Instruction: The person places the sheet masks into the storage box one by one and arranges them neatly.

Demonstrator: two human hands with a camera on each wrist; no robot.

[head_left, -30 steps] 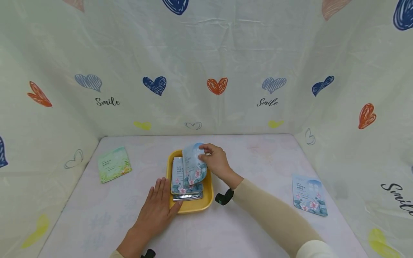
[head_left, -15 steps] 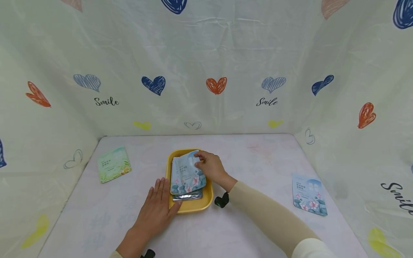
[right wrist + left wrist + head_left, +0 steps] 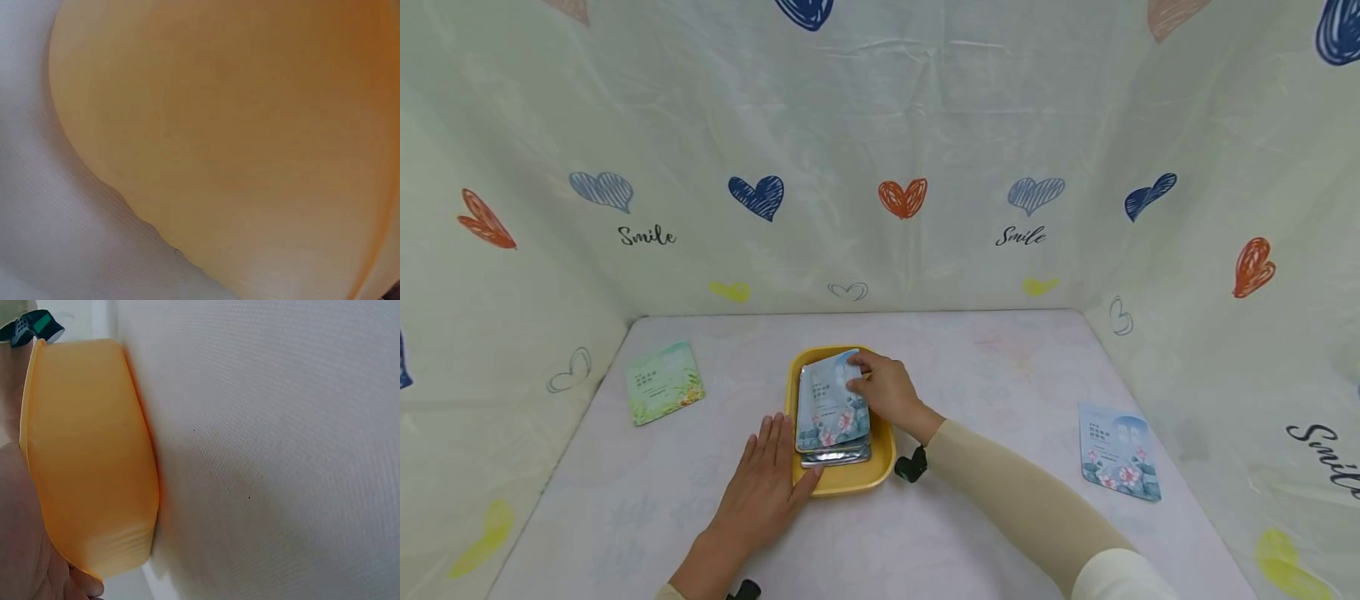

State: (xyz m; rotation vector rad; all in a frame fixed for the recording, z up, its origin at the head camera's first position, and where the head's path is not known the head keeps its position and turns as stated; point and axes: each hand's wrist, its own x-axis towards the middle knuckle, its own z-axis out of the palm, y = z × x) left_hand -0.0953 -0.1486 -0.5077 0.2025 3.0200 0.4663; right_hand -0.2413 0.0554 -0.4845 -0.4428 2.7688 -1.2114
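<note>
A yellow tray [image 3: 850, 482] stands in the middle of the table, holding a small pile of flat sheet mask packets. On top lies a blue, flower-printed sheet mask packet [image 3: 831, 408]; its upper right edge is pinched between the thumb and fingers of my right hand [image 3: 887, 387]. Under it shows the silvery edge of another packet [image 3: 835, 457]. My left hand [image 3: 760, 492] lies with straight fingers along the tray's left rim, thumb at the near corner. The left wrist view shows the tray's outer wall [image 3: 94, 450] beside that hand. Only the tray's wall [image 3: 219, 144] and tabletop fill the right wrist view.
A green packet [image 3: 666, 382] lies at the table's left. At the right lies another blue flowered packet [image 3: 1120, 452]. A heart-printed curtain [image 3: 850, 125] encloses the back and both sides of the table [image 3: 985, 533].
My right hand has brought the blue sheet mask packet down and left, so it now lies nearly square on the pile. The left hand has stayed on the tray.
</note>
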